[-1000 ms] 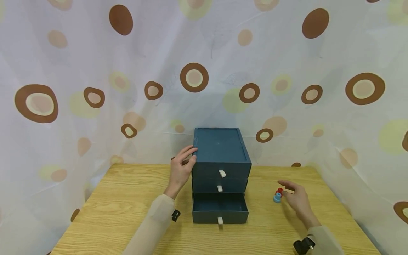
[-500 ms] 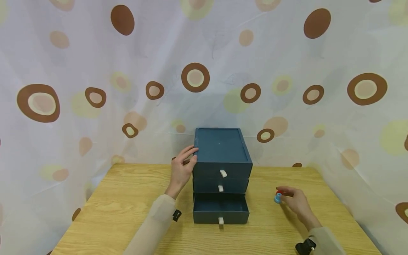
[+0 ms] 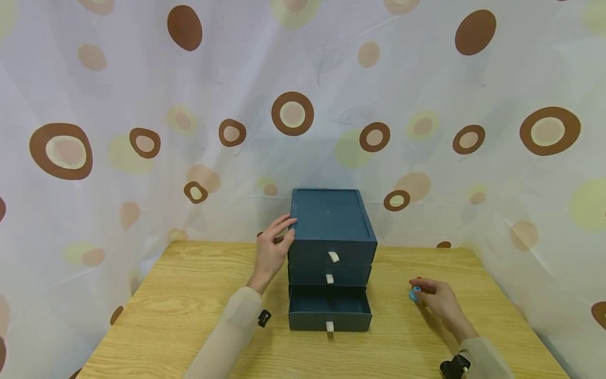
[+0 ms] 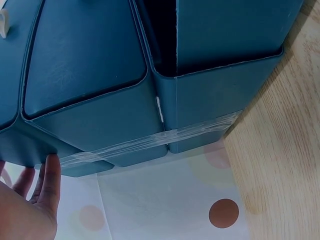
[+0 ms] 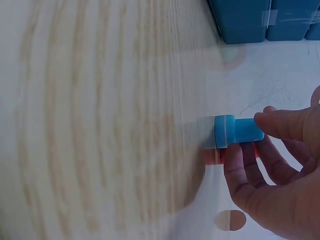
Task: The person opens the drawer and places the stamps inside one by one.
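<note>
A dark blue desktop drawer cabinet stands on the wooden table with its bottom drawer pulled out; the part of that drawer I can see holds nothing. My left hand rests against the cabinet's left side, its fingertips at the top edge. To the right, my right hand has its thumb and fingers around a small light-blue stamp-like piece with a wide base and narrower handle. Close beside it is a similar red piece, mostly hidden behind the fingers.
White pull tabs stick out from the drawer fronts. Clear tape runs across the cabinet's side. A patterned curtain hangs behind and beside the wooden table.
My right hand has come down and its fingers have closed in around the blue piece, covering more of the red one. The left hand stays against the cabinet.
</note>
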### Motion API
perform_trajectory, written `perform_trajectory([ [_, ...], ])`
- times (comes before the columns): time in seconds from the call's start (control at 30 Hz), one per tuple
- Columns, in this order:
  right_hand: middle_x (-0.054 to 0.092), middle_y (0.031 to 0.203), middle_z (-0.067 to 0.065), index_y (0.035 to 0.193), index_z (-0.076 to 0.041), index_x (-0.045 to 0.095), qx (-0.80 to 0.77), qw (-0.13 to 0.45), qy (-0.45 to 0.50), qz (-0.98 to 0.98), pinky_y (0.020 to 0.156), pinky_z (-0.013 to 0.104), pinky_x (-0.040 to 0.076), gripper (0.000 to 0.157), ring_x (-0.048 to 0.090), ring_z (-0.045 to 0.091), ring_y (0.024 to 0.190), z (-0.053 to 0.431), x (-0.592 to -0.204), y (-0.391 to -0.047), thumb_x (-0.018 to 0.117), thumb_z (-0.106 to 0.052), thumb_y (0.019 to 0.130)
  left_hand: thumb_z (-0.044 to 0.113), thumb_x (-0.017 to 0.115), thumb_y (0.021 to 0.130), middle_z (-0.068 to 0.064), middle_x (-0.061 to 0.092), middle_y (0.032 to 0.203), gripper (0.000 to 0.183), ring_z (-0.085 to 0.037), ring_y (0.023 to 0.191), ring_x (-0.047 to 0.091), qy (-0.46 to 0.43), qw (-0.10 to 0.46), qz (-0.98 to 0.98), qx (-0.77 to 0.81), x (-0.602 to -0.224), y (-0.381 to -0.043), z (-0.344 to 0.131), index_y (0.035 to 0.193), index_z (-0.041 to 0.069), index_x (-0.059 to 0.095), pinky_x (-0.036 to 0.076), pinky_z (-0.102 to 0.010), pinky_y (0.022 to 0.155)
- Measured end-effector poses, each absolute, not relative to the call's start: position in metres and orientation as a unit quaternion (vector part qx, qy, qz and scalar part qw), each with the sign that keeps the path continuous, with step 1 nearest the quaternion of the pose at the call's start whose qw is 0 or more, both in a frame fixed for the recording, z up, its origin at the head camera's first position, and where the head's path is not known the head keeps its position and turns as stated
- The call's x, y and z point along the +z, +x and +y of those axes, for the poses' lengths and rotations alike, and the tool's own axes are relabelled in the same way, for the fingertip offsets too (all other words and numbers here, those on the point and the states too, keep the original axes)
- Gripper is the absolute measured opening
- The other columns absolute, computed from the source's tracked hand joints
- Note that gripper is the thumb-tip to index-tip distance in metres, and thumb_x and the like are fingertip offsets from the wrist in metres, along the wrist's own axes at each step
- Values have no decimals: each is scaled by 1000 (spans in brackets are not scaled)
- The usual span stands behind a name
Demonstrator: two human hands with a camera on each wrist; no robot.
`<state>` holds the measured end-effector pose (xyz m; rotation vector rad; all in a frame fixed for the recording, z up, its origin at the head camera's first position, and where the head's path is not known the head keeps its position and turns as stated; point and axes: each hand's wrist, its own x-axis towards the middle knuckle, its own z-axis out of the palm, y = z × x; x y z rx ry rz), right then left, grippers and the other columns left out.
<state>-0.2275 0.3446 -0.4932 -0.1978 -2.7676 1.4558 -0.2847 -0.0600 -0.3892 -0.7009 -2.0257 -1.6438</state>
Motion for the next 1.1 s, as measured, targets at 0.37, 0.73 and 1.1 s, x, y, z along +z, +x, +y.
perform_trajectory([
  [0.37,58,131,29,130,8,57,465,-2,-60,-883,75,29,54,36,64,26,105,347,-497,-229,58,-5,97,8,56,97,-27,51,140,32,-40,126,54,-254,218,-729,-598,-389,-286,-59,125,-6,63,51,-55,93],
  [0.73,63,125,25,129,7,58,479,-29,-40,-876,82,34,56,38,65,24,104,347,-501,-231,63,-5,94,8,56,97,-27,51,140,32,-40,126,54,-252,219,-729,-597,-390,-286,-59,125,-6,63,51,-55,93],
  [1.1,58,132,27,134,6,54,489,-28,-12,-872,82,33,56,42,64,28,110,342,-498,-229,62,-8,96,8,56,98,-26,51,141,32,-39,127,53,-253,217,-728,-599,-389,-286,-59,126,-6,63,51,-54,93],
])
